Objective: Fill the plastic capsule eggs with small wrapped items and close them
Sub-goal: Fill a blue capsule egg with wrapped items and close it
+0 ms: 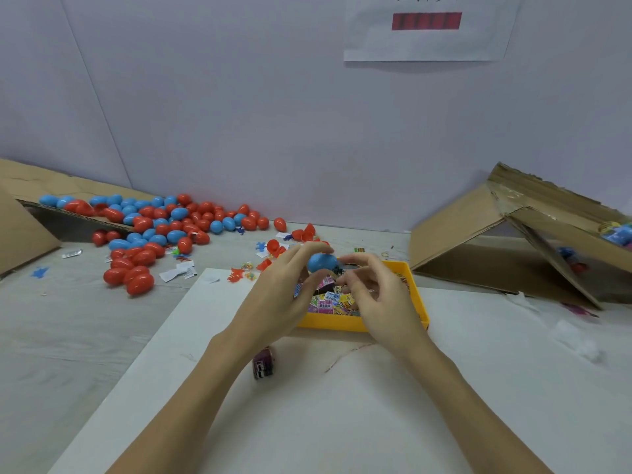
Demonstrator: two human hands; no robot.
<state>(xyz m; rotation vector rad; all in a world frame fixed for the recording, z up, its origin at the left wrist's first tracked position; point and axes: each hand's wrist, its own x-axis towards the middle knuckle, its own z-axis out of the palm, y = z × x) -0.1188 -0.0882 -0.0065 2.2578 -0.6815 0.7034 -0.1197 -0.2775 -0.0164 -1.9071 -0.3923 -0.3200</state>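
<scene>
Glossy plastic eggs (143,258), matt yellow plastic tray (419,295), rough corrugated cardboard box (458,227).

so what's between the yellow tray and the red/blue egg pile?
Head view: between the yellow tray and the egg pile lie loose white paper slips, small orange toy figures and open red egg halves.

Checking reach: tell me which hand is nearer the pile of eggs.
Left. The left hand is right of the pile; the right hand lies farther right.

Left hand (284,285) raised with fingers curled; right hand (372,292) alongside, fingers bent.
</scene>
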